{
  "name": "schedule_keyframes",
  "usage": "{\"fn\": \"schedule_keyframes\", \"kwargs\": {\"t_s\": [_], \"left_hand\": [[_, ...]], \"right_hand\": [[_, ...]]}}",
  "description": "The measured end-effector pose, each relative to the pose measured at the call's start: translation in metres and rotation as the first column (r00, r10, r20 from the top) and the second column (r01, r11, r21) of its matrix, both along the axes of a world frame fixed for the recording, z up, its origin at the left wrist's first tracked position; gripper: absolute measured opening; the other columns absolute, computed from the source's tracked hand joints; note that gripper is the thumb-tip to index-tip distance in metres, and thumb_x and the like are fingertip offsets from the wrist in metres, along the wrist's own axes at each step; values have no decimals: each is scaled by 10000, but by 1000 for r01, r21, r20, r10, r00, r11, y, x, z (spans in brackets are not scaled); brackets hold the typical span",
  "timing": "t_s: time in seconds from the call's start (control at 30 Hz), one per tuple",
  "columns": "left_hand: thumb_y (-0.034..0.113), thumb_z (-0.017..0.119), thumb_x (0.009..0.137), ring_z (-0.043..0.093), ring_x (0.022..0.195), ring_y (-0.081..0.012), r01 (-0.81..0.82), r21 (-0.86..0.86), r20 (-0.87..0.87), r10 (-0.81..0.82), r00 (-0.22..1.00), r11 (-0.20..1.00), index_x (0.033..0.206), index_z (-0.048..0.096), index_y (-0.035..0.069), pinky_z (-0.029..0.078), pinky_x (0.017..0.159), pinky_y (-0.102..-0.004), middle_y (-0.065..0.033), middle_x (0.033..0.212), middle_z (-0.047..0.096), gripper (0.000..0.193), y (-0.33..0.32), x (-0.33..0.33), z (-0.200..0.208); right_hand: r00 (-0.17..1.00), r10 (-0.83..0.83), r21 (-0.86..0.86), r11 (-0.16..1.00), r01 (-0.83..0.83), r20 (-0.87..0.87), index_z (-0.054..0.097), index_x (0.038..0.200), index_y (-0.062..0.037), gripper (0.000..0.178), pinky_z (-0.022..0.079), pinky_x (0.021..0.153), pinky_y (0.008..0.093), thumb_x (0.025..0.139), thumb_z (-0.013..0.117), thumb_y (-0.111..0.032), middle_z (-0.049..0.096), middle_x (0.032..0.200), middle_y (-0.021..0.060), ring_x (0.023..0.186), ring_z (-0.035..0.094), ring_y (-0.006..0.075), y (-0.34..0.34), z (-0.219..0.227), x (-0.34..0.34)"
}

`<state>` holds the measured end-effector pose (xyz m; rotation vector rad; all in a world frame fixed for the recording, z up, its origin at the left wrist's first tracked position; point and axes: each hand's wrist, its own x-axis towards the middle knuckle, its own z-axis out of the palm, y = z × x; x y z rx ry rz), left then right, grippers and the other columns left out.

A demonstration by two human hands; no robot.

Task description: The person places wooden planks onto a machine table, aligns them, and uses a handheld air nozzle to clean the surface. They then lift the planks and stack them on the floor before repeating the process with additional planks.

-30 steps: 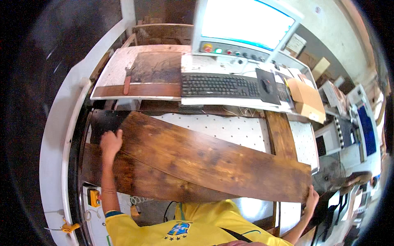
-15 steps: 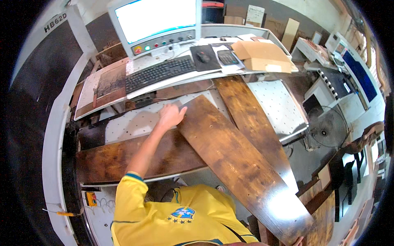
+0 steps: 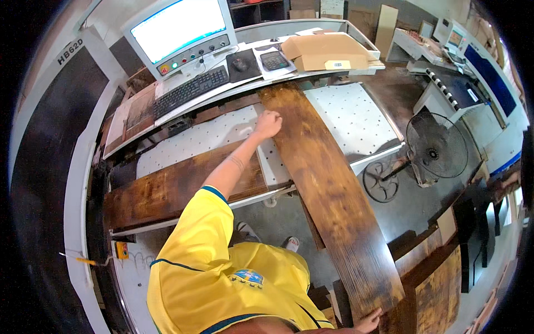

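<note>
A long brown wooden board [image 3: 334, 195] with dark mottled stain reaches from the far worktable toward me. My left hand [image 3: 269, 123] is closed at its left edge near the far end. My right hand [image 3: 368, 322] grips its near end, thumb on top and the other fingers hidden beneath. Under its left side shows a narrow dark strip of another board [image 3: 311, 222], mostly covered. A similar stained board [image 3: 189, 181] lies across the left part of the white dotted table [image 3: 356, 119].
Beyond the table, a desk holds a monitor [image 3: 178, 30], a keyboard [image 3: 190, 92], a mouse [image 3: 240, 64], a calculator [image 3: 273, 60] and flattened cardboard [image 3: 328, 51]. A standing fan [image 3: 436, 147] is at the right. More stained boards [image 3: 439, 289] lie at the near right.
My left hand has moved right and away from me with the board's far end. The board has swung to lie over the other long board, largely covering it.
</note>
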<state>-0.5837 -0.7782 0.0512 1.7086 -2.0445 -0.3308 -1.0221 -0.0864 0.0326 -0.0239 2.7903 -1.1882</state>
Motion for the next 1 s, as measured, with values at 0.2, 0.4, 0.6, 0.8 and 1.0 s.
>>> {"fn": "schedule_keyframes", "kwargs": {"t_s": [0.2, 0.4, 0.6, 0.8, 1.0], "left_hand": [[215, 639, 985, 511, 1344, -371, 299, -294, -73, -334, 940, 908, 1220, 681, 60, 394, 1153, -499, -178, 1373, 607, 285, 104, -41, 38], [141, 645, 973, 513, 1348, -359, 130, -276, -185, -186, 965, 952, 1136, 692, 64, 392, 1139, -510, -123, 1351, 620, 186, 234, 12, 48], [117, 654, 977, 558, 1300, -335, -314, -239, -171, 279, 945, 919, 1077, 720, 54, 428, 1102, -496, -106, 1260, 680, 136, 376, 110, 28], [126, 642, 1020, 582, 1255, -331, -698, -168, -335, 626, 704, 696, 1199, 680, 53, 445, 1095, -474, -123, 1292, 659, 197, 457, 184, -2], [143, 632, 1034, 575, 1268, -327, -847, -197, -479, 705, 522, 494, 1322, 625, 51, 445, 1090, -449, -141, 1340, 622, 302, 498, 257, -23]], "right_hand": [[906, 423, 63, 905, -420, -33, 707, 1088, 89, 639, 500, 715, 493, 1048, 587, -537, 709, 941, 243, 779, 634, 370, -122, -35, 38], [713, 695, 317, 700, -640, -96, 697, 864, 85, 654, 434, 589, 537, 1021, 621, -545, 643, 707, 230, 593, 563, 397, -194, -12, 59], [479, 696, 386, 706, -594, -535, 676, 729, -53, 557, 317, 458, 467, 1114, 518, -424, 486, 558, 65, 454, 351, 241, -249, -20, -27], [353, 786, 264, 532, -804, -508, 691, 898, -9, 392, 434, 540, 408, 1094, 592, -334, 590, 678, 107, 582, 527, 216, -361, 7, 35], [103, 926, -245, 12, -969, -363, 618, 1314, 22, 417, 518, 975, 417, 1034, 681, -280, 639, 1301, 188, 1153, 634, 325, -418, -7, 226]]}}
